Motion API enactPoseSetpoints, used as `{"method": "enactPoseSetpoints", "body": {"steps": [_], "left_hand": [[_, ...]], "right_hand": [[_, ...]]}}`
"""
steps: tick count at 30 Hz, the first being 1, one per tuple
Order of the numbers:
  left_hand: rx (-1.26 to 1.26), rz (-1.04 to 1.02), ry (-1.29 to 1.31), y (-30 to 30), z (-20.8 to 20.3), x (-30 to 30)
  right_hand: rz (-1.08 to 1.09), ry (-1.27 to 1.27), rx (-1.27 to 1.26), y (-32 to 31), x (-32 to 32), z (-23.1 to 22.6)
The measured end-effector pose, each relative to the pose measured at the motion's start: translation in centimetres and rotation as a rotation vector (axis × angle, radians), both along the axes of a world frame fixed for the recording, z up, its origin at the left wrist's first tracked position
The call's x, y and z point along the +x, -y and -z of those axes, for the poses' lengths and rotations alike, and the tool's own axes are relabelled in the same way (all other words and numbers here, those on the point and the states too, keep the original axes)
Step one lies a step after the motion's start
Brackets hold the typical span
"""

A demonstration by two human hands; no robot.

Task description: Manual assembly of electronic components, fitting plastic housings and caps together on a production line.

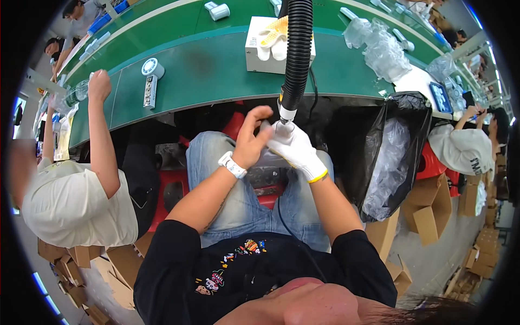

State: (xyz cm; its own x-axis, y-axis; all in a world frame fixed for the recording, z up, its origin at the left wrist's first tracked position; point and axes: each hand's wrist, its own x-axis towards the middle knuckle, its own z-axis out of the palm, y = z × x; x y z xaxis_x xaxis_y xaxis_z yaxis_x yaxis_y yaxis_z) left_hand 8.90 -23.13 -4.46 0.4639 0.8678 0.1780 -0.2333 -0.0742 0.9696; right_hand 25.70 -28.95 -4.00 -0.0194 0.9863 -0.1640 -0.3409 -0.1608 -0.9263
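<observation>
My left hand (252, 138) is bare and wears a white watch (232, 164). Its fingers are apart and slightly blurred, close beside my right hand, with nothing visible in them. A white glove with a yellow cuff covers my right hand (298, 150), whose fingers curl round a small greyish piece, too hidden to name. Directly above that piece hangs a black corrugated hose (299, 59) with a pale nozzle (287, 114), almost touching it. Both hands are over my lap, in front of the green bench's edge. Clear plastic (265, 176) shows below them.
On the green bench (206, 70) stand a grey box (265, 64) with gloves (276, 40) on top and a pale blue device (153, 68). At right, a black bag (352, 168) holds clear plastic bags (387, 162). A co-worker (81, 200) sits at left; cardboard boxes (428, 208) lie behind.
</observation>
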Motion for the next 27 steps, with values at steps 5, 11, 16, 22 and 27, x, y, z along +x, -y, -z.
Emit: {"method": "enactPoseSetpoints", "body": {"steps": [5,11,16,22,27], "left_hand": [[0.553,0.056,-0.418,-0.3,-0.4,-0.7],[-0.426,-0.008,0.070,-1.8,0.7,-1.3],[-0.714,-0.003,0.217,-0.8,0.9,-1.6],[0.110,-0.127,-0.225,-1.2,1.7,-1.7],[-0.080,0.053,-0.149,-0.6,0.3,-1.4]], "right_hand": [[-0.104,0.886,0.094,1.1,-0.3,-1.4],[0.135,1.102,0.290,4.5,2.6,4.4],[0.365,0.907,0.408,5.0,0.0,0.5],[0.074,0.567,0.058,3.2,-0.8,-0.3],[-0.062,0.522,-0.042,4.5,2.1,6.4]]}}
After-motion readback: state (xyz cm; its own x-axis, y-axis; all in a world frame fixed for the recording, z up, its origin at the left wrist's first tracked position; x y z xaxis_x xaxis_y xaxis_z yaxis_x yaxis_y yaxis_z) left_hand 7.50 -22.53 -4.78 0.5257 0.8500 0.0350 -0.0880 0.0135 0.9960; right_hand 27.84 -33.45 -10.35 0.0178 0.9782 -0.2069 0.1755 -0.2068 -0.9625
